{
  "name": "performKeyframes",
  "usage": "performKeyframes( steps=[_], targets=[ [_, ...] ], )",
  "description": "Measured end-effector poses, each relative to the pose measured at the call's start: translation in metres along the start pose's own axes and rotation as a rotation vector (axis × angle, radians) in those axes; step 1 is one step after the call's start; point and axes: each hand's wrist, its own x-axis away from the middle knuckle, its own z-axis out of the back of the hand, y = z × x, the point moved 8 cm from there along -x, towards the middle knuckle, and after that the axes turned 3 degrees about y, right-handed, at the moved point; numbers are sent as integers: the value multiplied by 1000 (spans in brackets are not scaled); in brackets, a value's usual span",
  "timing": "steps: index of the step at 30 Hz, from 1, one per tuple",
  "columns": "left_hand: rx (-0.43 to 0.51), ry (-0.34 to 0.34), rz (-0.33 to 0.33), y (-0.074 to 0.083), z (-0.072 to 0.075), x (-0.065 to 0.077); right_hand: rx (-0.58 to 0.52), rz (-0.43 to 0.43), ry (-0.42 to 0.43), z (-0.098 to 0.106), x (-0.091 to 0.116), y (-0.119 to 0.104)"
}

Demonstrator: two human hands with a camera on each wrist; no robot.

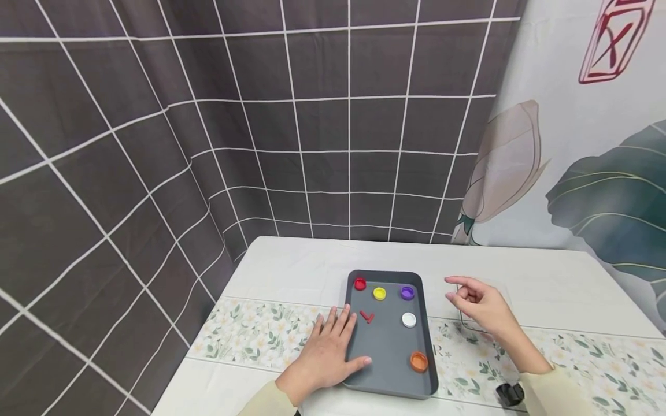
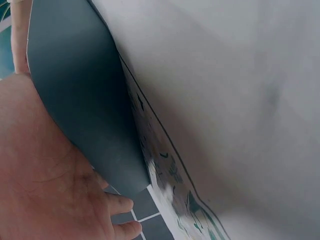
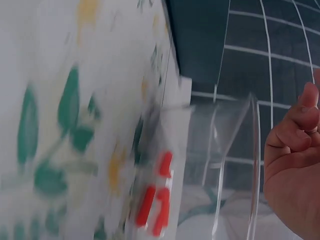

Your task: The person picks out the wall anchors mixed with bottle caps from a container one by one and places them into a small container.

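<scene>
A dark grey tray (image 1: 385, 346) lies on the table. My left hand (image 1: 328, 349) rests along its left rim with spread, straight fingers, thumb reaching over the tray floor. Inside are two or so small red sticks (image 1: 366, 316) and round cups: red (image 1: 360, 283), yellow (image 1: 380, 294), purple (image 1: 407, 293), white (image 1: 409, 319) and orange (image 1: 418, 361). Right of the tray, my right hand (image 1: 484, 303) hovers above a transparent box (image 3: 235, 150), index finger extended, other fingers loosely curled, nothing visible between them. Several red pieces (image 3: 162, 205) show in the box.
A white table cover with a floral band (image 1: 250, 329) lies beneath everything. A small black object (image 1: 510, 394) is beside the right forearm. Dark grid-patterned curtain (image 1: 322, 127) stands behind and to the left, with a leaf-printed white cloth (image 1: 546, 133) at the right.
</scene>
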Motion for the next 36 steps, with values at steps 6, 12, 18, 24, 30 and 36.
performKeyframes(
  steps=[6, 12, 18, 24, 30, 36],
  targets=[
    [-3, 8, 2, 0, 0, 0, -43, 5, -42, -22, -3, -10],
    [-9, -1, 11, -1, 1, 0, -63, 0, -116, -46, -5, -17],
    [-20, -2, 17, -2, -1, -1, -47, -19, -168, -73, -3, -21],
    [-32, -7, 20, -1, -1, -1, -29, 28, -243, -98, 0, -27],
    [-36, -16, 20, -1, -2, -2, 15, 75, -336, -118, 4, -33],
    [-26, -27, 28, -3, -4, -3, 84, 93, -366, -133, 4, -40]
  ],
)
